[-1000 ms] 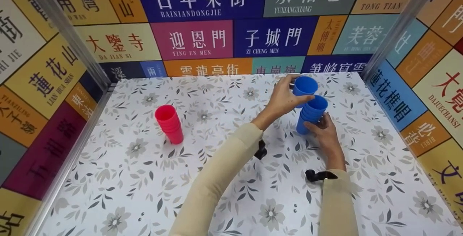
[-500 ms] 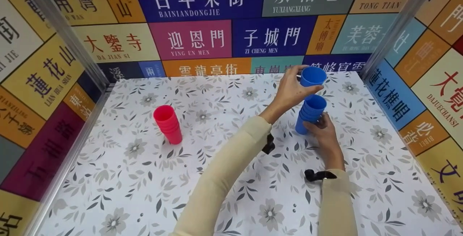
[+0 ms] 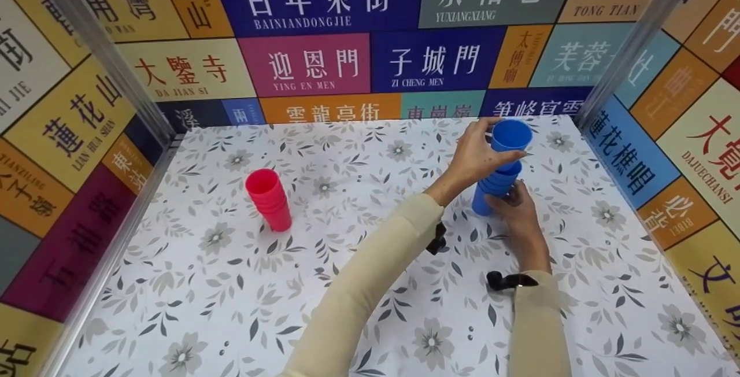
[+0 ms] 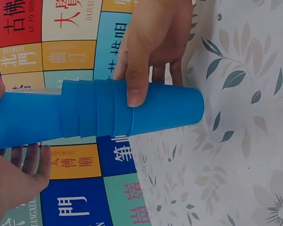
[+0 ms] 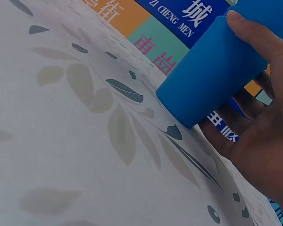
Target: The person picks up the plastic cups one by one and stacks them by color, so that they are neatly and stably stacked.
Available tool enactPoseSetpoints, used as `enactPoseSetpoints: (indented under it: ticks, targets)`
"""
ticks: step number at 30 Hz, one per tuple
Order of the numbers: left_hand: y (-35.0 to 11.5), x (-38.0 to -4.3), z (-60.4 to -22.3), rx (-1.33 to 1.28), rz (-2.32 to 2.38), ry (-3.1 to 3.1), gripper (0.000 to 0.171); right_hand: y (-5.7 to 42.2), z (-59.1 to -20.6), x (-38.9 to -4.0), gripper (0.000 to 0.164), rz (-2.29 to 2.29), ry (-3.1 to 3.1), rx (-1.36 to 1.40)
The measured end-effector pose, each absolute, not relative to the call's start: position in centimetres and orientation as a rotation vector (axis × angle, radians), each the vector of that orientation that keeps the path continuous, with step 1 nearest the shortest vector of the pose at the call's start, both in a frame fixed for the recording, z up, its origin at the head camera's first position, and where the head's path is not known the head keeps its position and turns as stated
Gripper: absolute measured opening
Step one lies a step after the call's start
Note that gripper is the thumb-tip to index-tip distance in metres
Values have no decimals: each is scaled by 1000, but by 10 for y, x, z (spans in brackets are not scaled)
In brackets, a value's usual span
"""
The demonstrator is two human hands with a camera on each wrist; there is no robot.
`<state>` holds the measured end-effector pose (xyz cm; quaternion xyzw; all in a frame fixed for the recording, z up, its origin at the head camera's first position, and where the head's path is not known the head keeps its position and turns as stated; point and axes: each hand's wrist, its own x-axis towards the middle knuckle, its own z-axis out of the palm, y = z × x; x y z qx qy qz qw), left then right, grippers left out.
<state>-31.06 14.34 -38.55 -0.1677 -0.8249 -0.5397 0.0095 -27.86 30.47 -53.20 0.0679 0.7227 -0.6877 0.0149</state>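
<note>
Between its thumb and fingers, my left hand grips a blue cup near the rim. In the left wrist view that cup has its lower end inside the top of a stack of nested blue cups. Lower down, my right hand holds the stack, its thumb pressed on the side and the fingers behind. The right wrist view shows the lowest cup with its base on the floral tabletop.
A stack of nested red cups stands upright on the left side of the floral table. Printed panels close off the back and both sides, with clear corner posts between them.
My left hand rose with its blue cup and moved right, then lowered it into the top of the blue stack. The right hand kept its hold in place.
</note>
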Motion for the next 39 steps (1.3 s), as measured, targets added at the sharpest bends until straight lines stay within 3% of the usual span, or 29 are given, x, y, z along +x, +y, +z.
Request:
enactPoseSetpoints:
  ticks: [10, 27, 39]
  targets:
    - [138, -311, -394, -602, -1699, -2647, 83, 302, -530, -280, 88, -2156, 2264, 159]
    - [120, -314, -408, -603, -1716, -2647, 83, 308, -529, -283, 96, -2016, 2368, 188]
    - [86, -322, -423, -572, -1746, -2634, 77, 316, -512, -273, 72, -2241, 2317, 105]
